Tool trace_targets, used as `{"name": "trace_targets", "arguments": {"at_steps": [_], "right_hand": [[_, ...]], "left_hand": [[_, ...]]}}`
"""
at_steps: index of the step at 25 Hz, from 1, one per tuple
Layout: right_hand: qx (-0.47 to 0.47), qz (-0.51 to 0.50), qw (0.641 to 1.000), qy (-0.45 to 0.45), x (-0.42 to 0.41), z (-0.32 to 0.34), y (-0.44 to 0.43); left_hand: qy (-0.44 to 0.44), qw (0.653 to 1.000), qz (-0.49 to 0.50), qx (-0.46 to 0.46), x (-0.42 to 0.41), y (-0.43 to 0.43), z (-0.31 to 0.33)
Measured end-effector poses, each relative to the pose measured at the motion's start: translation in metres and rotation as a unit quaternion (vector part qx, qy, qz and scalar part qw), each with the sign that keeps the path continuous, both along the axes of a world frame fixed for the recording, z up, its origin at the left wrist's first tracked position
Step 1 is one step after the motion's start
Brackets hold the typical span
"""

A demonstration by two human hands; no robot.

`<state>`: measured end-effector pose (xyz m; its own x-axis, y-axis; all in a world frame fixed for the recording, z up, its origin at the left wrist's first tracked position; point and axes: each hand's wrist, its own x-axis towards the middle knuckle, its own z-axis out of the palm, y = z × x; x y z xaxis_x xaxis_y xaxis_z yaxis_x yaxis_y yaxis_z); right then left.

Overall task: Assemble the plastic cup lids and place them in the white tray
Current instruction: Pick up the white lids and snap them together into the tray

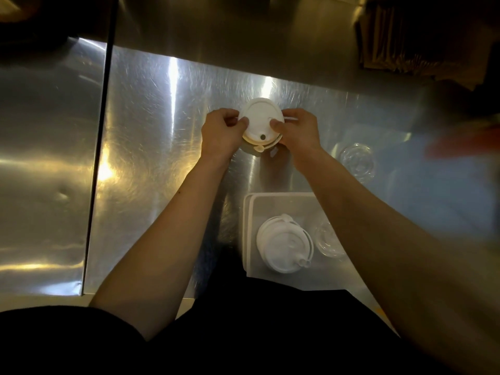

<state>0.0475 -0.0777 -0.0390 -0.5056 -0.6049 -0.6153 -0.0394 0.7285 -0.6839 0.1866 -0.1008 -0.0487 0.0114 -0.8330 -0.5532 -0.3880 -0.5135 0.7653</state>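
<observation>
White tray nearest, holding stacked finished lids. Beyond, above steel counter: left hand and right hand pinching white lid, thumbs pressing. Assembly step under way, probably; next, carry to tray.

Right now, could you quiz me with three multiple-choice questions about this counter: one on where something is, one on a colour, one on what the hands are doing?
1. Where is the white tray?
A. Near the person, under the right forearm
B. At the far left edge
C. On a shelf above

2. What colour is the lid being held?
A. Black
B. White
C. Red

3. What are the hands doing?
A. Resting flat on the counter
B. Both gripping the lid
C. One hand is in the tray

Answers:
1 A, the tray sits close to the body on the metal counter.
2 B, it is plain white.
3 B, the left hand and right hand pinch opposite sides of it.
</observation>
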Motion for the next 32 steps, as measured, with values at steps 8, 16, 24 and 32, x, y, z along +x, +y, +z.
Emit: {"name": "trace_targets", "arguments": {"at_steps": [8, 16, 24, 32], "right_hand": [[-0.002, 0.088, 0.993, 0.085, -0.01, 0.001, 0.013], [0.019, 0.118, 0.987, 0.108, -0.011, -0.002, 0.017], [0.019, 0.102, 0.989, 0.105, -0.009, -0.004, 0.019], [0.016, 0.001, 0.995, -0.095, -0.017, 0.001, 0.022]], "left_hand": [[-0.067, 0.995, -0.052, -0.052, -0.007, 0.014, 0.004], [-0.082, 0.993, -0.059, -0.064, -0.007, 0.019, -0.002], [-0.103, 0.989, -0.078, -0.065, -0.009, 0.019, -0.004], [-0.043, 0.999, -0.027, 0.0, -0.008, 0.016, -0.003]]}}
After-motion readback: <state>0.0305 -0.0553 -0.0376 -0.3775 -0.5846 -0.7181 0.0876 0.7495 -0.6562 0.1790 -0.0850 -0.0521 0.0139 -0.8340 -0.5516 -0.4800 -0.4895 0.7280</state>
